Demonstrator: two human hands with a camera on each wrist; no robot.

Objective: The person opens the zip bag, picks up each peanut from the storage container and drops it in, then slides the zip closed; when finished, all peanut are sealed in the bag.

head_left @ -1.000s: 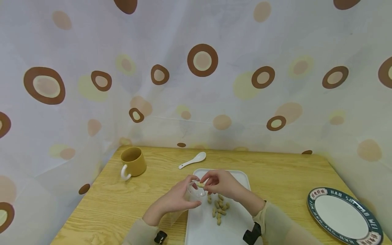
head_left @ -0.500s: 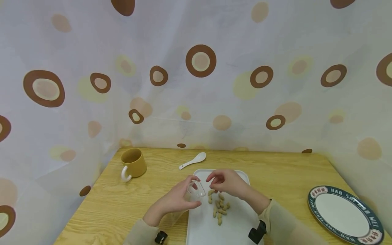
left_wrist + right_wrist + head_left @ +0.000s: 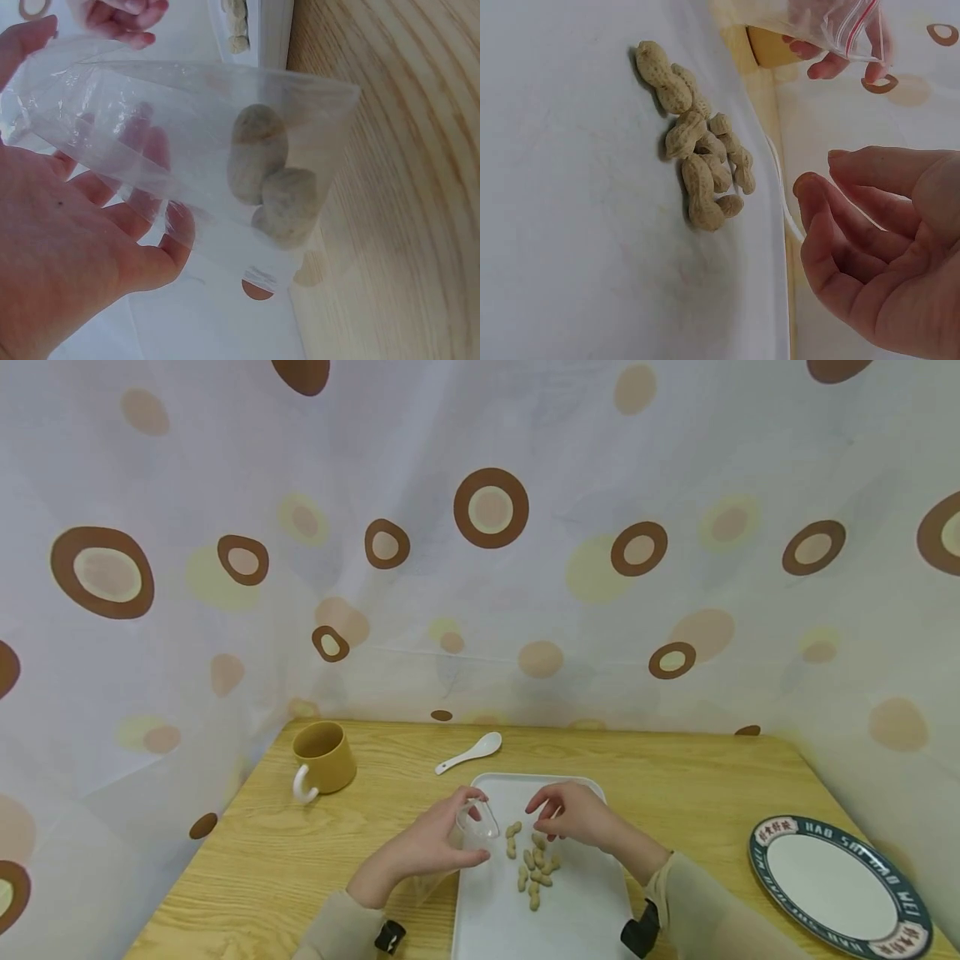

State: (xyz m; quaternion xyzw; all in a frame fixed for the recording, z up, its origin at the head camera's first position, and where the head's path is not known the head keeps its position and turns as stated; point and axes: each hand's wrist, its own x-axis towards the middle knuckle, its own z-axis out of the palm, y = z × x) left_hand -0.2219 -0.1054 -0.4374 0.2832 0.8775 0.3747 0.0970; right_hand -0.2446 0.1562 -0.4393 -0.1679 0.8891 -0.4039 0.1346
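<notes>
My left hand (image 3: 427, 842) holds a clear zip bag (image 3: 195, 142), its mouth spread toward the right hand. In the left wrist view, peanuts (image 3: 259, 154) lie at the bottom of the bag. My right hand (image 3: 581, 818) hovers over the far part of a white tray (image 3: 491, 922), fingers loosely bent. Nothing shows between those fingers in the right wrist view. Beneath and nearer the front, several unshelled peanuts (image 3: 697, 187) lie grouped on the tray, apart from the right fingertips.
A yellow mug (image 3: 326, 762) with a white handle stands at the back left. Behind the tray lies a white spoon (image 3: 471, 753). An oval plate (image 3: 832, 889) with a dark green patterned rim is on the right. Dotted cloth surrounds the wooden table (image 3: 247, 868).
The right hand held a peanut at the bag's mouth a second ago. That peanut has left its fingers, and the hand has moved right, over the tray. The left hand has stayed nearly still.
</notes>
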